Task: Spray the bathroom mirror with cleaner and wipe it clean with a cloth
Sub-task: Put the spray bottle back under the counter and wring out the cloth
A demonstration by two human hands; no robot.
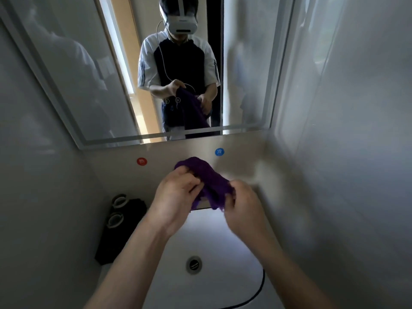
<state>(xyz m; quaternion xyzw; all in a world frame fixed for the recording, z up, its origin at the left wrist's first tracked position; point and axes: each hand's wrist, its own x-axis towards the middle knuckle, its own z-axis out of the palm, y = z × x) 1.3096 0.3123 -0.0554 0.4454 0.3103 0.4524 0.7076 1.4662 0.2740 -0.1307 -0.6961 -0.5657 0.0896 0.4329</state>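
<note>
While we stand at the sink (pixel 223 246), both of our hands meet near the middle of the frame, holding a bunched purple cloth (pixel 208 180) between them. Our left hand (pixel 176 194) grips the cloth's left side, fingers curled together and pinched into the fabric near its top. Our right hand (pixel 242 205) holds the cloth's lower right edge, fingers closed around it; this hand is blurred, so we cannot tell exactly how each finger sits. The cloth hangs above the back edge of the sink, below the mirror and not touching it.

Filling the upper middle of the frame, the mirror (pixel 89 70) reflects us holding the same dark cloth at waist height. Below the mirror, on the wall, a red round sticker (pixel 141 161) sits to the left of the cloth and a blue round sticker (pixel 219 152) to the upper right of it.

At the lower middle, the drain (pixel 194 264) lies in the white basin between our forearms. Toward the lower left, a black holder (pixel 120 233) rests on the counter beside the sink, with two round rings (pixel 117 209) on its top end.
</note>
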